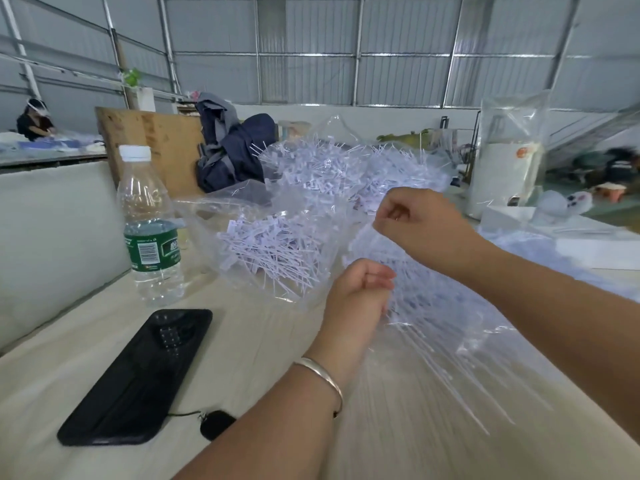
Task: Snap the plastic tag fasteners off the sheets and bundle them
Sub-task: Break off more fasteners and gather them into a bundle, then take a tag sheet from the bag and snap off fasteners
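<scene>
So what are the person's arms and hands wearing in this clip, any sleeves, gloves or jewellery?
Both forearms are bare, with no sleeves in view, and neither of the hands is gloved. The left wrist carries a thin, plain silver-coloured metal bangle. A small ring seems to sit on a finger of the right hand, though it is too blurred to be sure. The left hand shows no rings, and no watch or markings are visible.

The sheet of fasteners [433, 327] under the hands was smeared by motion, its strands indistinct. What the right hand [420, 225] pinched was too small to tell. The left hand [360, 289] hid whatever its curled fingers held. Both forearms ran off the frame's edge.
</scene>
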Available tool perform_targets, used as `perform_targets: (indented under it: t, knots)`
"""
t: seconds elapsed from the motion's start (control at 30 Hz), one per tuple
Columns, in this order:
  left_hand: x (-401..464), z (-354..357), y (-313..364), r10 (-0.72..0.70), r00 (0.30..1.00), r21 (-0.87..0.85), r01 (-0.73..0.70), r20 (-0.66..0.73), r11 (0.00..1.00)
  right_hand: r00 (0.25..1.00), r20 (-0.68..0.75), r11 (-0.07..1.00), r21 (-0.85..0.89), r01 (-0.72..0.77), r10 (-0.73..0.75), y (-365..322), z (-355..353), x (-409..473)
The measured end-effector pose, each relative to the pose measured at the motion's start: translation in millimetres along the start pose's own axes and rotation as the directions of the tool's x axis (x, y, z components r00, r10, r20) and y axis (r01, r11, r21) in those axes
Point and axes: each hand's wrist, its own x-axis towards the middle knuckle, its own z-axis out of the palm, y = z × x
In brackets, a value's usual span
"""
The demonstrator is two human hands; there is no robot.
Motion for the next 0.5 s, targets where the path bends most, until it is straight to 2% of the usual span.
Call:
perform_targets:
  t: [0.1, 0.2, 0.27, 0.33, 0.4, 0.5]
  knots:
    - [-4, 4, 0, 0.112, 0.973, 0.344, -0.177, 0.199, 0.922, 1.0, -0.02, 0.996, 0.086, -0.001, 0.003, 7, -31, -28]
    - [-10, 7, 1, 0.057, 0.92, 0.528, -0.272, 0.387, 0.805, 1.0, -0.03, 0.989, 0.145, 0.006, -0.002, 16, -47, -51]
    - [-12, 11, -2, 0.031, 0.889, 0.624, -0.345, 0.456, 0.701, 0.999, -0.035, 0.987, 0.157, 0.026, -0.021, 24, -52, -65]
    - [-12, 10, -7, 0.077, 0.89, 0.686, -0.398, 0.449, 0.609, 0.999, -0.039, 0.988, 0.147, 0.04, -0.035, 30, -51, -75]
    - [-8, 14, -12, 0.206, 0.893, 0.692, -0.441, 0.4, 0.572, 0.993, -0.094, 0.992, 0.092, 0.086, -0.077, 35, -52, -87]
    - [-4, 16, -15, 0.367, 0.901, 0.632, -0.427, 0.233, 0.647, 0.938, -0.181, 0.955, -0.032, 0.293, -0.294, 40, -49, -105]
